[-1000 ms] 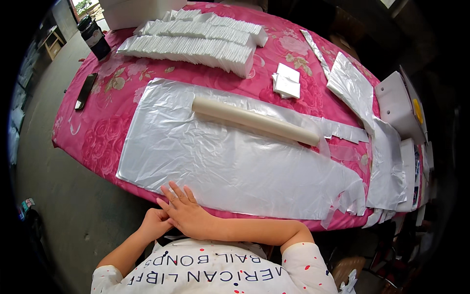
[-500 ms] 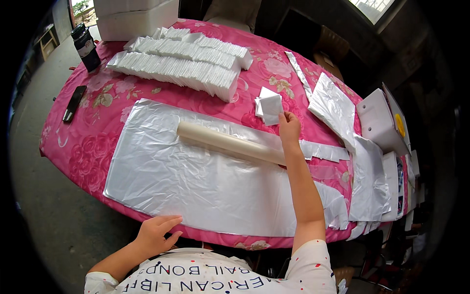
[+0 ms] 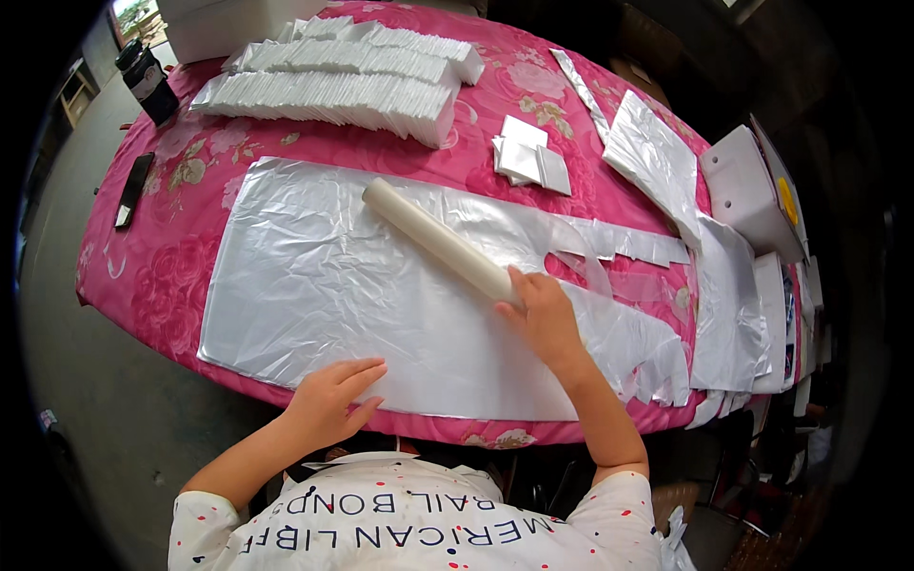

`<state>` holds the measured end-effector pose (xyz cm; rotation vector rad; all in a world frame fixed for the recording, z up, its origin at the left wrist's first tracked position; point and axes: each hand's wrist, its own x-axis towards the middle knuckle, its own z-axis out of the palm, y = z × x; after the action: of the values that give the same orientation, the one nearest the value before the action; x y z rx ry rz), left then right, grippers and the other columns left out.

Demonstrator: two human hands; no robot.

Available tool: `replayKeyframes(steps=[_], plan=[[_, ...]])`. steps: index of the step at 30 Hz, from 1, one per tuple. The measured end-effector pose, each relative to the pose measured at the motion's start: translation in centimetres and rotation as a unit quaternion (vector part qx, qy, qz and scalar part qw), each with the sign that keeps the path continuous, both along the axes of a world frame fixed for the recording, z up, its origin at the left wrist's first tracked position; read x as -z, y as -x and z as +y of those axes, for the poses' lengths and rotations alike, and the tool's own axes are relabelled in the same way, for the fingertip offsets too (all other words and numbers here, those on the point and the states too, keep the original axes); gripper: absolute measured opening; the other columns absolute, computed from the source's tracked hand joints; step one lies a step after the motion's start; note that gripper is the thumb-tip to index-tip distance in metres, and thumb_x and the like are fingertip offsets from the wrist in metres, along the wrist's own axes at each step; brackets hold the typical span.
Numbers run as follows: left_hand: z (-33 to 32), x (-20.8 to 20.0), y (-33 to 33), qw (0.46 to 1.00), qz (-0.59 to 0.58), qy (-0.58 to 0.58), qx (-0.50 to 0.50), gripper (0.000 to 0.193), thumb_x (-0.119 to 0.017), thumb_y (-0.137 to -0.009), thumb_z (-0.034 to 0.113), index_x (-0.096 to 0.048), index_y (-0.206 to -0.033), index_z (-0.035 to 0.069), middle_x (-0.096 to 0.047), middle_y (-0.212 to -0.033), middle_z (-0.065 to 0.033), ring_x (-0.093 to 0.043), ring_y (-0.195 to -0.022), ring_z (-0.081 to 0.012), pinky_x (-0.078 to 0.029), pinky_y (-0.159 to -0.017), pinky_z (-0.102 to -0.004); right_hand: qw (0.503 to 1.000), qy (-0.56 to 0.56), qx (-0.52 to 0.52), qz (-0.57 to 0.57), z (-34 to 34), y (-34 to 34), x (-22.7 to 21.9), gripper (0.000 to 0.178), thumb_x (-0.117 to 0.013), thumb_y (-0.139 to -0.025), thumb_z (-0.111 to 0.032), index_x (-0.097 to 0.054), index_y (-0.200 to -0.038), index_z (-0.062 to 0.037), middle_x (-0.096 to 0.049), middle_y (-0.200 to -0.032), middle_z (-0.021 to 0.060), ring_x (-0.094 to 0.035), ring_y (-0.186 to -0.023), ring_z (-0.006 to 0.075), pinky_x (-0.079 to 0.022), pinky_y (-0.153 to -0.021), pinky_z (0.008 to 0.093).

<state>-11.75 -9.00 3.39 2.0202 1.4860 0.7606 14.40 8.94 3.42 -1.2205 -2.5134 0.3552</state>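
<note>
My right hand (image 3: 541,309) is closed round the near right end of a pale cream tube (image 3: 440,240). The tube lies slantwise over a wide, flat sheet of thin white plastic (image 3: 314,305), cut into strap-like strips at its right end. Over the sheet's front edge is my left hand (image 3: 338,400), fingers spread and holding nothing. Beyond the sheet, several small folded white plastic squares (image 3: 522,157) lie in a loose pile. Farther back stand long, tightly packed rows of similar folded squares (image 3: 333,95).
A pink flowered cloth (image 3: 171,295) covers the table. At the left are a black phone-like object (image 3: 134,190) and a dark bottle (image 3: 148,84); behind is a white foam box (image 3: 224,29). More plastic sheets (image 3: 652,157) and a white box (image 3: 747,190) sit at the right.
My right hand has left the small folded squares and come back to grip the tube. The tube now slants more steeply. My left hand has moved slightly right, and the view has shifted.
</note>
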Motion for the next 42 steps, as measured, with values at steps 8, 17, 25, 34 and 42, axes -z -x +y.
replayKeyframes(steps=[8, 17, 25, 34, 42], plan=[[5.4, 1.0, -7.3, 0.993, 0.080, -0.032, 0.081, 0.074, -0.062, -0.078, 0.038, -0.034, -0.135, 0.001, -0.013, -0.145, -0.0275, -0.015, -0.133, -0.0452, -0.020, -0.107, -0.0478, 0.994, 0.040, -0.077, -0.063, -8.7, -4.8, 2.0, 0.062, -0.057, -0.083, -0.039, -0.043, -0.130, -0.0018, -0.033, -0.138, 0.0205, -0.030, -0.128, 0.0365, -0.025, -0.105, 0.0445], [6.7, 1.5, -10.5, 0.987, 0.075, -0.049, 0.132, 0.079, -0.060, -0.079, 0.041, -0.027, -0.137, -0.002, -0.008, -0.144, -0.0314, -0.011, -0.134, -0.0459, -0.018, -0.108, -0.0481, 0.921, -0.126, 0.179, -0.324, 5.6, -21.5, -1.0, 0.057, -0.058, -0.081, -0.042, -0.048, -0.124, -0.0038, -0.045, -0.128, 0.0182, -0.033, -0.126, 0.0362, -0.020, -0.105, 0.0545], [6.7, 2.9, -10.7, 0.992, 0.016, -0.064, 0.108, 0.085, -0.060, -0.079, 0.040, -0.019, -0.139, -0.004, -0.006, -0.145, -0.0311, -0.010, -0.134, -0.0469, -0.017, -0.108, -0.0477, 0.986, -0.116, 0.118, -0.015, 3.7, -15.4, -2.8, 0.038, -0.064, -0.079, -0.022, -0.057, -0.110, -0.0007, -0.060, -0.107, 0.0162, -0.052, -0.105, 0.0329, -0.038, -0.093, 0.0435], [7.1, 1.5, -13.5, 0.986, 0.086, -0.062, 0.125, 0.079, -0.059, -0.079, 0.041, -0.028, -0.134, -0.008, -0.014, -0.144, -0.0299, -0.012, -0.135, -0.0442, -0.017, -0.109, -0.0462, 0.997, 0.024, -0.030, -0.062, -7.0, -9.8, 2.6, 0.063, -0.059, -0.081, -0.031, -0.038, -0.133, -0.0019, -0.030, -0.143, 0.0170, -0.028, -0.132, 0.0329, -0.022, -0.108, 0.0432], [7.9, 1.3, -15.2, 0.985, 0.114, -0.079, 0.104, 0.076, -0.060, -0.078, 0.039, -0.034, -0.130, -0.010, -0.018, -0.142, -0.0292, -0.015, -0.135, -0.0419, -0.020, -0.109, -0.0440, 0.971, -0.059, 0.207, -0.105, -3.1, -26.1, 4.4, 0.056, -0.052, -0.087, -0.031, -0.039, -0.134, -0.0021, -0.032, -0.141, 0.0176, -0.032, -0.129, 0.0343, -0.023, -0.106, 0.0431]])
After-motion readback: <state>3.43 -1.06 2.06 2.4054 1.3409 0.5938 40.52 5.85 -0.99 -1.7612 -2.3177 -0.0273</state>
